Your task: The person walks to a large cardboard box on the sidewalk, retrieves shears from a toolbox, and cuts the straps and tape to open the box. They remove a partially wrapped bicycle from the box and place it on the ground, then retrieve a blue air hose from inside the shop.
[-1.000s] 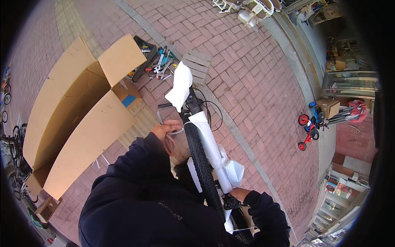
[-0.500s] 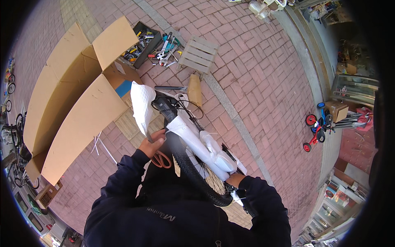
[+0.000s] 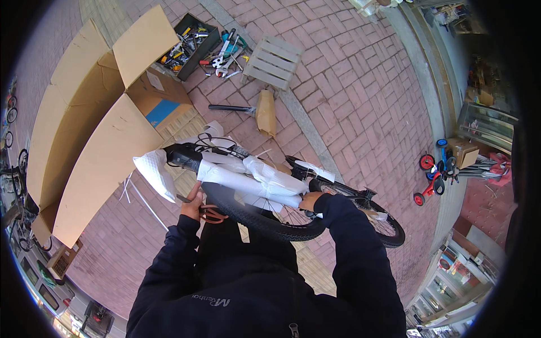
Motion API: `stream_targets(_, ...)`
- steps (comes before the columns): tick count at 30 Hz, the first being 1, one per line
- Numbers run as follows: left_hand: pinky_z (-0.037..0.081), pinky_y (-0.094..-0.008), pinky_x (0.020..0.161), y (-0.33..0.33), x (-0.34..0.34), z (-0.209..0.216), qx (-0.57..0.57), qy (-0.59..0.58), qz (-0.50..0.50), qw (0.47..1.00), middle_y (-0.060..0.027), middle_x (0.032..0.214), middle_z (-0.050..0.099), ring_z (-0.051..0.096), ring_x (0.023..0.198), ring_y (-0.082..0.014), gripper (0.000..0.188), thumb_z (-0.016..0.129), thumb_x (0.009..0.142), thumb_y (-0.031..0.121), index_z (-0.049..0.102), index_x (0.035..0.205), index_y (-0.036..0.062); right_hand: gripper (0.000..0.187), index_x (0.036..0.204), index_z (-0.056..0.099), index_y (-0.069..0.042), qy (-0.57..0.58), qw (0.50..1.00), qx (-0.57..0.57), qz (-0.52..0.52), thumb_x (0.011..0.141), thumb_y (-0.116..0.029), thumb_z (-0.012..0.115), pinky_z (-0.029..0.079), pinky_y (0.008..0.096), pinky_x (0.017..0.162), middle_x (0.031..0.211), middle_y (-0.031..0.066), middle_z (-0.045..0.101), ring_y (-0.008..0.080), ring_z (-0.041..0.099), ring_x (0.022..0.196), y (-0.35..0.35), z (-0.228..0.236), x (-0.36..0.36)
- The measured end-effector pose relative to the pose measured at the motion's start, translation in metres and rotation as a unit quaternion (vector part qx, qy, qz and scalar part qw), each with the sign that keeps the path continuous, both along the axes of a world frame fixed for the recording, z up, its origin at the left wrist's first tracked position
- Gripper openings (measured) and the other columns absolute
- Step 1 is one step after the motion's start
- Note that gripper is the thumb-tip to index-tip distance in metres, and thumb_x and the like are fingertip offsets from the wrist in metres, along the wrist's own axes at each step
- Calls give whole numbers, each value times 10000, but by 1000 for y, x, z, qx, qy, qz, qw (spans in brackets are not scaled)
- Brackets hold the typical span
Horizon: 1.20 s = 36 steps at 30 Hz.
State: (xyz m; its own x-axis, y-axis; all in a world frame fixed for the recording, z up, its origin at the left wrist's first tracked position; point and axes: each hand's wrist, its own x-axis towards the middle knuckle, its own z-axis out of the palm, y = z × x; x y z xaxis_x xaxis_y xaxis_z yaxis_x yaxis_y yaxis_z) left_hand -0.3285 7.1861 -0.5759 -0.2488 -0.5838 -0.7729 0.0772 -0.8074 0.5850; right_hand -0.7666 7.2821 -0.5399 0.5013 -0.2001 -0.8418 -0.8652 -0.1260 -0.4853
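A bicycle lies tilted across the front of me, its frame tube [image 3: 248, 183] wrapped in white foam. My right hand [image 3: 311, 200] is closed round the lower part of that frame; the frame hides some of its fingers. At the bicycle's front end, my left hand [image 3: 193, 203] is closed on a pair of scissors [image 3: 213, 214] with brown loop handles, close by the front tyre [image 3: 265, 226]. A white padded wrap [image 3: 155, 173] covers a part beside the left hand. Black cables [image 3: 217, 145] curve over the front, and the rear wheel [image 3: 394, 232] points right.
A large open cardboard box [image 3: 107, 152] stands at left. Beyond are a toolbox [image 3: 197, 48], loose tools [image 3: 225, 59], a slatted stool [image 3: 273, 62], a black tube [image 3: 231, 107] and a brown paper-wrapped piece [image 3: 266, 115]. Small children's bikes [image 3: 435, 172] stand at right.
The bicycle has swung round: its front end moved left and its rear came up to the right, showing the rear wheel. My right hand rose with it; my left hand shifted slightly left.
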Motion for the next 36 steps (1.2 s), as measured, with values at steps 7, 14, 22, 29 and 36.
stream_targets(7, 480, -241, 574, 16, -16, -35, 30, -46, 75, 996, -81, 1212, 573, 573, 700, -120, 503, 538, 989, 272, 410, 1457, 139, 368, 1091, 678, -88, 130, 990, 45, -39, 893, -331, 486, 487, 470, 866, 1088, 180, 657, 339, 616, 1041, -48, -60, -8)
stream_targets(14, 387, -255, 938, -1, -32, -38, -74, -94, -20, 993, -48, 1163, 553, 499, 1035, -124, 483, 528, 968, 97, 419, 1436, 47, 438, 1131, 676, -54, 181, 977, 98, -63, 824, -325, 520, 469, 449, 892, 1139, 193, 653, 315, 619, 1055, -107, -92, -28)
stream_targets(22, 411, -258, 890, -13, -41, -47, -79, -149, -54, 984, -68, 1145, 564, 517, 991, -136, 505, 523, 962, 93, 393, 1446, 30, 396, 1112, 699, -98, 248, 948, 55, -195, 831, -311, 518, 396, 505, 923, 1162, 172, 636, 327, 576, 1103, -118, -76, -26)
stream_targets(29, 397, -266, 926, -14, -49, -51, -99, -152, -33, 983, -83, 1147, 566, 520, 1031, -152, 489, 530, 964, 98, 412, 1435, 40, 429, 1108, 639, -44, 166, 844, -327, -391, 747, -273, 668, 348, 498, 998, 1198, 242, 534, 391, 470, 1166, -79, -5, 32)
stream_targets(36, 406, -271, 947, -14, -52, -46, -69, -175, 16, 982, -119, 1297, 553, 522, 1116, -167, 500, 522, 960, 84, 403, 1443, 40, 778, 1425, 329, -9, 294, 638, -325, -633, 830, -388, 657, 249, 502, 1108, 1461, 346, 247, 486, 300, 1326, 3, 11, 86)
